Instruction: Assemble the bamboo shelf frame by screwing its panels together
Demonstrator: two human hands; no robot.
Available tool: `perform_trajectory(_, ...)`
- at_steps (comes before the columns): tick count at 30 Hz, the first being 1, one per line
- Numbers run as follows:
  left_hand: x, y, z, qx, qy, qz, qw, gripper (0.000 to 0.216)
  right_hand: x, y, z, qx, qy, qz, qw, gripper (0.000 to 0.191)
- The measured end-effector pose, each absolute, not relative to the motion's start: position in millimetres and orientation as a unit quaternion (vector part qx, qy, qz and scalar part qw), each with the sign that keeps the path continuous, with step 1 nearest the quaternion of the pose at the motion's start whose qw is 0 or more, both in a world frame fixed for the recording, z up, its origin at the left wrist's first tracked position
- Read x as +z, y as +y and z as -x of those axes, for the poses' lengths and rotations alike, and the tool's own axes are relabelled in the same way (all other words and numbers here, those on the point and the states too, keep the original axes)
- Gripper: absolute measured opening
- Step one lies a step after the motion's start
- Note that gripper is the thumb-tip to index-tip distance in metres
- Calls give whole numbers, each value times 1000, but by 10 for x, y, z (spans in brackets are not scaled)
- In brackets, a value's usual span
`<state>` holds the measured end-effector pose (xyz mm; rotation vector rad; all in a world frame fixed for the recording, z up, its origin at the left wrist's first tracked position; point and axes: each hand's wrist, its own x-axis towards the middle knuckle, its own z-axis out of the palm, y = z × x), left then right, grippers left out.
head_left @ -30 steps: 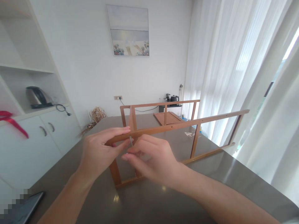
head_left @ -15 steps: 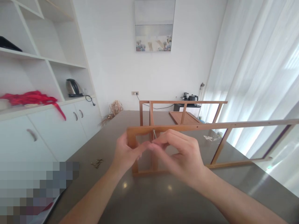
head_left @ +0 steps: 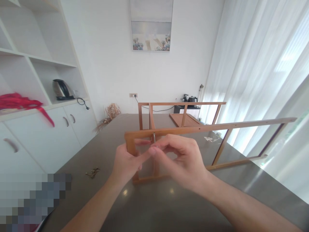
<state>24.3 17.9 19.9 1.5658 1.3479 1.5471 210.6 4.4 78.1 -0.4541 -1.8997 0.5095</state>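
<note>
A long wooden frame (head_left: pixel 217 127) of thin bamboo-coloured rails stands on the dark grey table (head_left: pixel 149 206). My left hand (head_left: pixel 126 161) grips the frame's near left corner post. My right hand (head_left: pixel 178 161) pinches a small metal screw (head_left: pixel 154 138) that sticks out of the near top rail, fingertips closed on it. A second, matching frame (head_left: pixel 181 104) stands behind the first, joined to it by a short cross rail.
Several loose metal fasteners (head_left: pixel 93 172) lie on the table at the left. A flat wooden panel (head_left: pixel 184 120) rests at the far end. White cabinets with a kettle (head_left: pixel 60 89) and red ribbon (head_left: pixel 21 103) line the left wall. Curtains (head_left: pixel 260 74) hang at right.
The view has swung left and back slightly. My left hand went from lying along the top rail to gripping the corner post. My right hand stays pinched on the screw.
</note>
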Motion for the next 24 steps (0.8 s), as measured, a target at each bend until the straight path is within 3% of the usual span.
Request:
perform_trajectory(3,180,186,-250,582,499,-581,274,36,750,58,-2109,248,-783,185,539,2)
perform_trajectory(9,213,177,-316,609,504,-565,236,34,705,131,-2131,309,-770,154,537,13)
perform_trajectory(19,220,146,-371,614,518,-540,250,31,759,132,-2189,162,-816,156,533,15)
perform_trajectory(24,238,154,-374,613,522,-543,240,31,780,151,-2183,169,-812,135,542,12)
